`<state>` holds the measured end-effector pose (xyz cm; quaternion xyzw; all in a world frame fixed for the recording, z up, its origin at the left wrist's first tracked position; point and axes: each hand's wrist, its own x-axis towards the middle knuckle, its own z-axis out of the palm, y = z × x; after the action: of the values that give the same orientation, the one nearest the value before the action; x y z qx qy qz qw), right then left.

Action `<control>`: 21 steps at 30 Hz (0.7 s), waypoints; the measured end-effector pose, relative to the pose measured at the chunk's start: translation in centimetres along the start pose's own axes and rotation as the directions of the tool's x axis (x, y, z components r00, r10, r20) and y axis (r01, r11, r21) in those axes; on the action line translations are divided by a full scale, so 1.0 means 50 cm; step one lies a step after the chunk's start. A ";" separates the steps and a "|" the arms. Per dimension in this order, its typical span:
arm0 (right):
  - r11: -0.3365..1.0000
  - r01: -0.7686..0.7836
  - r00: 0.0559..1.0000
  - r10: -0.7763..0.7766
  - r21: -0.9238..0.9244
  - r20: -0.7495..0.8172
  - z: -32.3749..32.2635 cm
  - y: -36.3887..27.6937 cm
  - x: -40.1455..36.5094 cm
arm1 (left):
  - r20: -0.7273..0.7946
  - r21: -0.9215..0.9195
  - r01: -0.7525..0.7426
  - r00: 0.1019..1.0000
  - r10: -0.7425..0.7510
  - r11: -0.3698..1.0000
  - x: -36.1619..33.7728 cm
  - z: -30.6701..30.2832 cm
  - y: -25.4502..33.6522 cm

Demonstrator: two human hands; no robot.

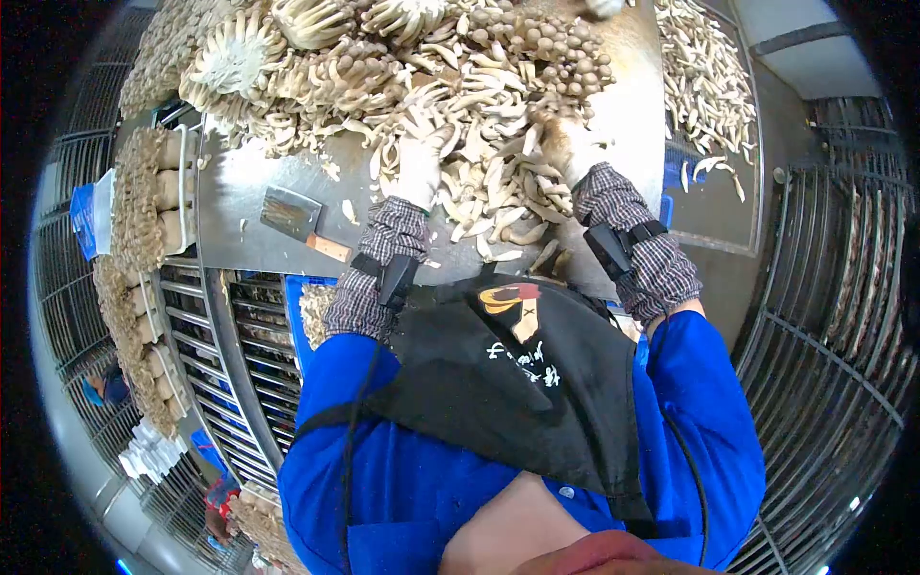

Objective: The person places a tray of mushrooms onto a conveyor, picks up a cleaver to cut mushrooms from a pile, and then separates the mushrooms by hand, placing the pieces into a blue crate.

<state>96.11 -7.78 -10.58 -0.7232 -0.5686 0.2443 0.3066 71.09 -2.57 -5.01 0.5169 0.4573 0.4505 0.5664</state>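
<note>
A heap of loose pale mushrooms (494, 187) with long stems lies on the metal table, between and in front of my hands. My left hand (418, 171), in a white glove, reaches into the heap from the left; its fingers blend with the pale stems. On the right side, my right hand (569, 151), in a stained glove, touches the mushrooms beside a cluster of round brown caps (565, 59). Its fingertips are hidden among them. A cleaver (292, 213) with a wooden handle rests on the table left of my left hand.
Whole mushroom clumps (235, 57) are piled at the back left. More loose mushrooms (707, 77) fill a surface at the right. Bottles with mushrooms growing from them (171, 187) stand along the left. The metal table edge (249, 268) is near my body, and metal racks (834, 278) stand right.
</note>
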 end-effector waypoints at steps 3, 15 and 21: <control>0.983 -0.017 0.989 0.044 -0.185 0.143 -0.103 -0.098 -0.009 | -0.098 0.009 0.149 0.984 -0.148 0.989 0.009 -0.064 -0.056; 0.652 0.588 0.792 -0.343 -0.478 0.505 0.141 -0.112 -0.015 | -0.057 -0.043 0.122 0.991 -0.125 0.992 -0.029 -0.184 -0.089; 0.747 0.488 0.860 -0.324 -0.451 0.394 0.078 -0.112 0.047 | -0.238 -0.244 -0.032 0.971 -0.028 0.969 -0.044 -0.201 -0.127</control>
<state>90.14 -3.90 -9.25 -0.5921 -0.7973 0.1053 0.0515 61.07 -3.37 -11.68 0.3847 0.4626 0.5634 0.5662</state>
